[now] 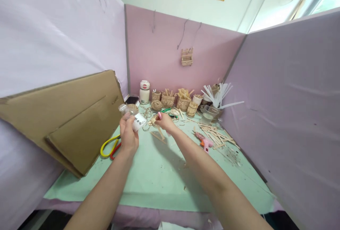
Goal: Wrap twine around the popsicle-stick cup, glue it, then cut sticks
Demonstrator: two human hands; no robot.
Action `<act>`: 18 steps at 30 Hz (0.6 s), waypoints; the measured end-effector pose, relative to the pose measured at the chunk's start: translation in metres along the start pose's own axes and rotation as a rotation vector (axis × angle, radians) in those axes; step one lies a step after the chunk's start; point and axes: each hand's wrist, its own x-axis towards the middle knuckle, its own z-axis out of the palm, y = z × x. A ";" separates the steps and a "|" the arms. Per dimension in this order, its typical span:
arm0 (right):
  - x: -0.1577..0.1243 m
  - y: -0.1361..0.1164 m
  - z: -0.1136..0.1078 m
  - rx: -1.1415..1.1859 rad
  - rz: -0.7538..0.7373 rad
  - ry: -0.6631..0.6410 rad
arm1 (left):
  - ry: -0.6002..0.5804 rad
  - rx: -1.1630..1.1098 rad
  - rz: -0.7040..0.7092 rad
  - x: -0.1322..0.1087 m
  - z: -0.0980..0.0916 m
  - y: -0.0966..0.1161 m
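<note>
The left hand (129, 132) partly hides the white-labelled packet (139, 122) it grips.

A clear, glossy plastic packet (123, 108) is pinched in the left hand's grip (129, 131), its film catching the light. A white label (139, 122) bearing bold black characters, with smaller print too fine to read, shows at the packet's right, tilted and facing up. Just right of the packet, well apart from its label, is a small pink object (159, 115) — smooth, rounded at its visible end, held in the right hand's grip (165, 121) — mostly hidden by the fingers.
</note>
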 end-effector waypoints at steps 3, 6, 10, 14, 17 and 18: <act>0.001 0.004 -0.001 0.139 0.025 0.056 | -0.012 0.029 -0.035 0.000 -0.001 0.000; -0.001 0.007 -0.001 0.279 0.049 0.076 | -0.039 0.076 -0.073 0.000 -0.002 -0.003; -0.010 0.008 -0.007 0.449 0.053 0.100 | -0.115 0.171 -0.114 0.000 -0.002 -0.008; -0.028 0.006 -0.025 0.594 0.025 0.169 | -0.189 0.317 -0.209 -0.008 0.008 -0.006; -0.045 0.008 -0.043 0.676 -0.001 0.237 | -0.317 0.430 -0.293 -0.018 0.022 0.003; -0.051 0.010 -0.048 0.698 -0.007 0.256 | -0.374 0.454 -0.302 -0.020 0.026 0.005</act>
